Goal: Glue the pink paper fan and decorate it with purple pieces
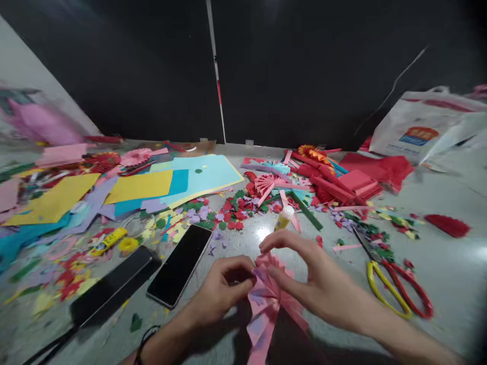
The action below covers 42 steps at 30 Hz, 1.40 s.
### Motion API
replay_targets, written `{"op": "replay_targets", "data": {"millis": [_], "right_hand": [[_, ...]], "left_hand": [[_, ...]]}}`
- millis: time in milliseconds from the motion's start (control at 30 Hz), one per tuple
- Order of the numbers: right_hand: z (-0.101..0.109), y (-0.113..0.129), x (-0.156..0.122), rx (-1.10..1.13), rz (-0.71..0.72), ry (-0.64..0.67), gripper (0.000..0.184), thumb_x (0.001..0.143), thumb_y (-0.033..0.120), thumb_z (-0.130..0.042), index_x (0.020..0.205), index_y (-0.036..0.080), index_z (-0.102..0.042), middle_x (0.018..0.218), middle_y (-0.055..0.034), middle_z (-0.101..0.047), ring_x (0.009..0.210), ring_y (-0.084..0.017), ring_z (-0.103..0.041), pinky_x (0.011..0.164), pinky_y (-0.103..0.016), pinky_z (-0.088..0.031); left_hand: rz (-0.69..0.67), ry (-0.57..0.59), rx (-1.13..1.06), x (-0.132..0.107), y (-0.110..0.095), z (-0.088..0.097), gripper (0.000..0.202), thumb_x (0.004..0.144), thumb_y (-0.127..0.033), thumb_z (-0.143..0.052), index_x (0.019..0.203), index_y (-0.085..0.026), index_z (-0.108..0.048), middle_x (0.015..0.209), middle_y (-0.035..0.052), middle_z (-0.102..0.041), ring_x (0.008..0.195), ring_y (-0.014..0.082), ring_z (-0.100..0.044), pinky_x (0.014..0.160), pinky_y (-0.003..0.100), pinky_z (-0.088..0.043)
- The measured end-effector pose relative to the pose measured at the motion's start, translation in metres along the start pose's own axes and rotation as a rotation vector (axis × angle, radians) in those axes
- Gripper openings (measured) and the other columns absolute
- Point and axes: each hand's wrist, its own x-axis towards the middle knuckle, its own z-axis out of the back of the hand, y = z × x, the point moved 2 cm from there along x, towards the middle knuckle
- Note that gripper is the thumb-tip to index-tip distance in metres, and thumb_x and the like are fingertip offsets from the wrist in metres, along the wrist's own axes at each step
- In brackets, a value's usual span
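A pink pleated paper fan (265,317), with lilac patches along its folds, is spread low in the centre of the head view. My left hand (224,284) is closed, pinching the fan's left edge between thumb and forefinger. From the other side my right hand (319,281) grips the fan, its thumb lying on the pleats and its forefinger curved to the upper edge. Just beyond the right hand stands a glue stick (284,218) with a white cap, partly hidden by the fingers. Scissors (388,284) with yellow and red handles lie to the right.
A phone (180,266) and a black device with a cord (114,289) lie at left. Coloured paper sheets (139,186) and paper scraps cover the far left. Red folded papers (355,183) and a white bag (422,126) are at far right, before a black wall (297,71).
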Motion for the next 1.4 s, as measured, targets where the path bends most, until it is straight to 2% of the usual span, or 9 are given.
{"op": "replay_targets", "data": {"millis": [133, 367, 567, 667, 833, 967, 1100, 1267, 1400], "right_hand": [[0.007, 0.006, 0.001, -0.079, 0.029, 0.009, 0.013, 0.096, 0.019, -0.06, 0.105, 0.028, -0.061, 0.111, 0.0029, -0.065, 0.107, -0.016, -0.06, 0.098, -0.034, -0.046], [-0.001, 0.007, 0.0, -0.162, 0.043, 0.068, 0.01, 0.093, 0.015, -0.064, 0.092, 0.025, -0.066, 0.095, 0.0022, -0.063, 0.083, -0.013, -0.06, 0.074, -0.029, -0.048], [-0.008, 0.0, -0.004, -0.144, 0.127, 0.056, 0.015, 0.094, 0.011, -0.062, 0.098, 0.024, -0.068, 0.101, -0.0006, -0.063, 0.086, -0.014, -0.062, 0.077, -0.029, -0.05], [-0.013, -0.002, -0.004, -0.18, 0.155, 0.038, 0.015, 0.094, 0.011, -0.06, 0.096, 0.023, -0.068, 0.101, -0.0028, -0.061, 0.085, -0.015, -0.061, 0.074, -0.03, -0.049], [-0.024, -0.011, -0.001, -0.291, 0.153, -0.02, 0.013, 0.095, 0.013, -0.058, 0.104, 0.021, -0.062, 0.101, -0.0044, -0.06, 0.083, -0.017, -0.059, 0.069, -0.032, -0.047], [-0.027, -0.02, 0.0, -0.332, 0.133, -0.073, 0.012, 0.095, 0.019, -0.06, 0.106, 0.022, -0.056, 0.098, -0.0025, -0.062, 0.082, -0.018, -0.06, 0.065, -0.032, -0.045], [-0.028, -0.023, 0.0, -0.306, 0.101, -0.05, 0.015, 0.094, 0.02, -0.06, 0.108, 0.023, -0.056, 0.093, -0.0011, -0.064, 0.079, -0.018, -0.062, 0.067, -0.033, -0.045], [-0.027, -0.019, -0.001, -0.258, 0.093, -0.051, 0.018, 0.092, 0.015, -0.058, 0.109, 0.022, -0.058, 0.093, -0.0021, -0.066, 0.08, -0.017, -0.063, 0.067, -0.032, -0.046], [-0.029, -0.019, -0.001, -0.251, 0.104, -0.048, 0.022, 0.09, 0.013, -0.057, 0.11, 0.021, -0.058, 0.094, -0.0026, -0.066, 0.081, -0.017, -0.063, 0.068, -0.032, -0.047]], "left_hand": [[-0.004, 0.027, -0.012, -0.001, -0.001, -0.002, 0.011, 0.08, -0.023, -0.074, 0.078, -0.015, -0.067, 0.079, 0.0016, -0.063, 0.077, 0.0154, -0.056, 0.074, 0.027, -0.043], [-0.038, 0.017, -0.011, -0.001, -0.004, -0.002, 0.005, 0.084, -0.02, -0.07, 0.082, -0.017, -0.071, 0.083, 0.0024, -0.066, 0.081, 0.0155, -0.06, 0.078, 0.027, -0.046], [-0.043, 0.027, -0.03, -0.001, -0.007, -0.006, 0.009, 0.088, -0.024, -0.07, 0.087, -0.017, -0.075, 0.085, 0.0041, -0.07, 0.084, 0.017, -0.063, 0.08, 0.028, -0.049], [-0.035, 0.011, -0.003, -0.004, -0.005, -0.003, 0.016, 0.089, -0.032, -0.07, 0.091, -0.018, -0.077, 0.086, 0.0054, -0.071, 0.083, 0.0182, -0.064, 0.08, 0.029, -0.05], [-0.051, -0.067, 0.052, -0.009, -0.004, 0.002, 0.033, 0.091, -0.049, -0.065, 0.098, -0.019, -0.078, 0.09, 0.0076, -0.072, 0.083, 0.0201, -0.063, 0.075, 0.029, -0.05], [-0.011, -0.026, 0.101, -0.004, -0.006, -0.004, 0.026, 0.086, -0.041, -0.073, 0.093, -0.015, -0.073, 0.079, 0.0038, -0.067, 0.07, 0.0152, -0.059, 0.067, 0.026, -0.047], [0.0, -0.018, 0.125, -0.002, -0.011, -0.01, 0.022, 0.089, -0.035, -0.069, 0.094, -0.015, -0.071, 0.076, 0.001, -0.063, 0.061, 0.0112, -0.054, 0.063, 0.025, -0.045], [-0.016, -0.034, 0.146, -0.003, -0.012, -0.011, 0.021, 0.088, -0.034, -0.068, 0.091, -0.014, -0.07, 0.082, 0.0045, -0.066, 0.075, 0.0156, -0.06, 0.071, 0.027, -0.048], [-0.015, -0.036, 0.123, -0.003, -0.009, -0.012, 0.021, 0.088, -0.035, -0.069, 0.092, -0.014, -0.07, 0.083, 0.0044, -0.067, 0.075, 0.0158, -0.06, 0.072, 0.027, -0.048]]}}
